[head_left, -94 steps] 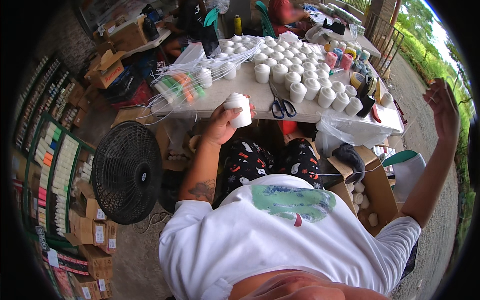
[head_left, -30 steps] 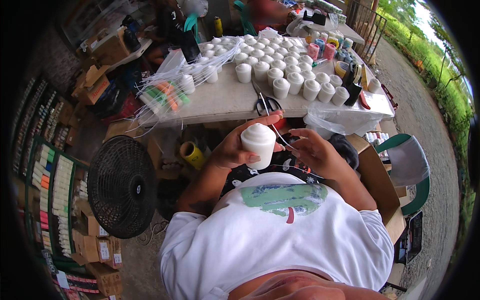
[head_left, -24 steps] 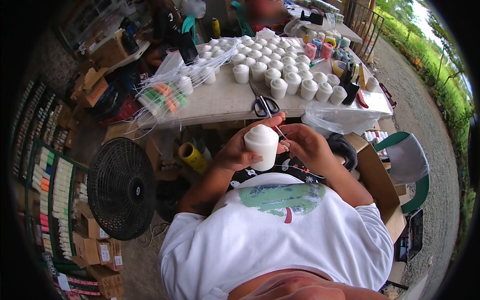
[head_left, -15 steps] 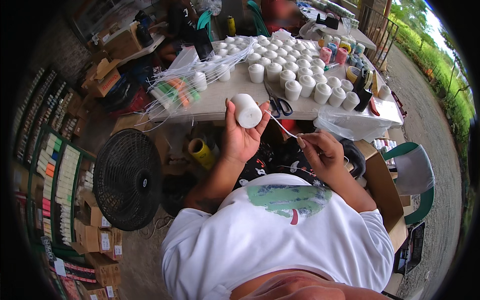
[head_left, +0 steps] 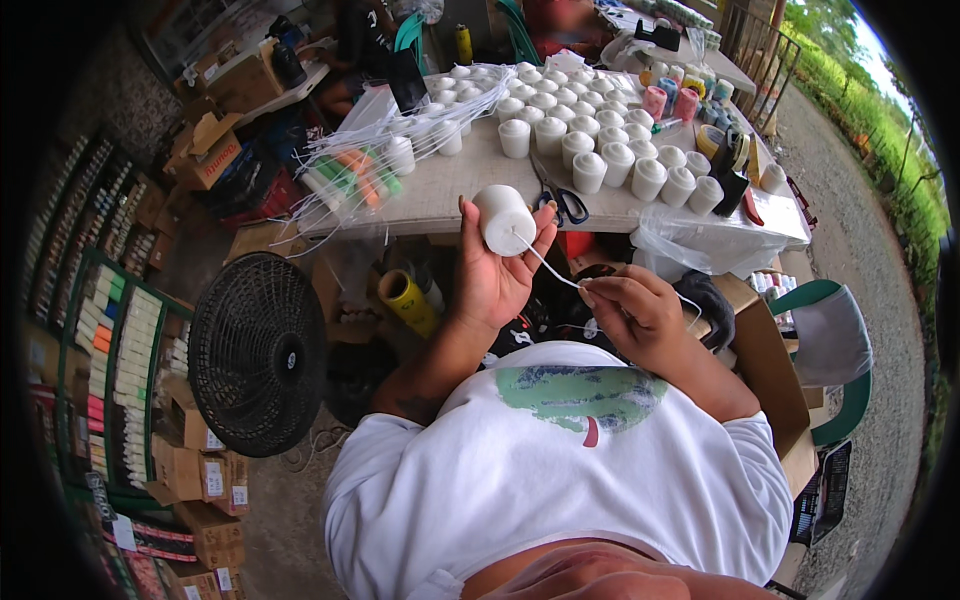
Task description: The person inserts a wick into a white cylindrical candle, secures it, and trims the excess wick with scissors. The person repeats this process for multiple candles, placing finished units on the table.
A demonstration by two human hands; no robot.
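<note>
The person's left hand [head_left: 492, 280] grasps a tilted, smooth white cylindrical piece [head_left: 504, 220] at the near side of the pale tabletop [head_left: 455, 192], its far end hidden, while the right hand [head_left: 640, 308] pinches a thin, white, flexible cord [head_left: 552, 269] meeting the flat end, insertion depth indiscernible, left fingertips partly obscuring blue-handled metal scissors [head_left: 553, 188] beyond.
</note>
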